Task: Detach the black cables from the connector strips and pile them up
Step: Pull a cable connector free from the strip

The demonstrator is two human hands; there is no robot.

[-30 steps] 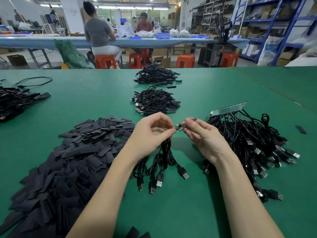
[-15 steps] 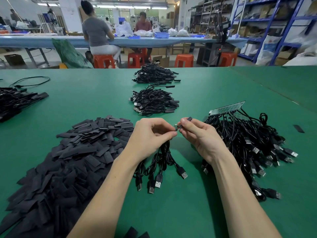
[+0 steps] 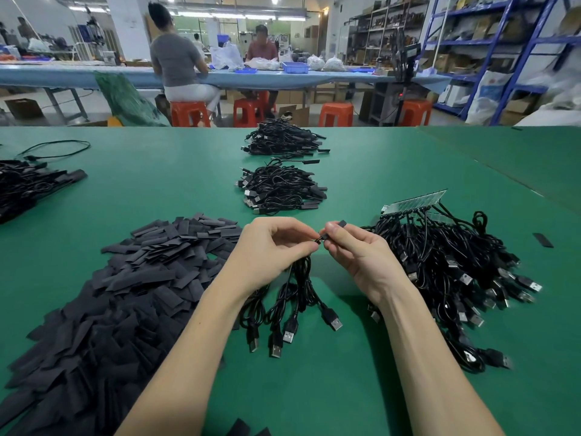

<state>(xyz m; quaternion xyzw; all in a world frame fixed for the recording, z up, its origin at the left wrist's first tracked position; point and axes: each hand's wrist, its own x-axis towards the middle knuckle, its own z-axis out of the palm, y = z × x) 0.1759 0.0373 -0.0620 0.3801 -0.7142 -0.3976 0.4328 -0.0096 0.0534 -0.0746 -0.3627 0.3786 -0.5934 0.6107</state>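
My left hand grips a small bunch of black cables whose USB plugs hang down onto the green table. Its fingertips pinch one cable's small end. My right hand pinches a short black sleeve piece at that same end, fingertips of both hands almost touching. To the right lies a big tangle of black cables still fixed to a connector strip. Two heaps of loose cables lie beyond, a nearer pile and a farther pile.
A large heap of flat black sleeve strips covers the table's left front. More black cables lie at the far left edge. One loose strip lies at the right. Two people sit at a blue bench behind, with orange stools.
The small black piece in my right fingers has slid closer to the cable end held by my left hand, covering the metal tip seen earlier. Both hands stayed in place.
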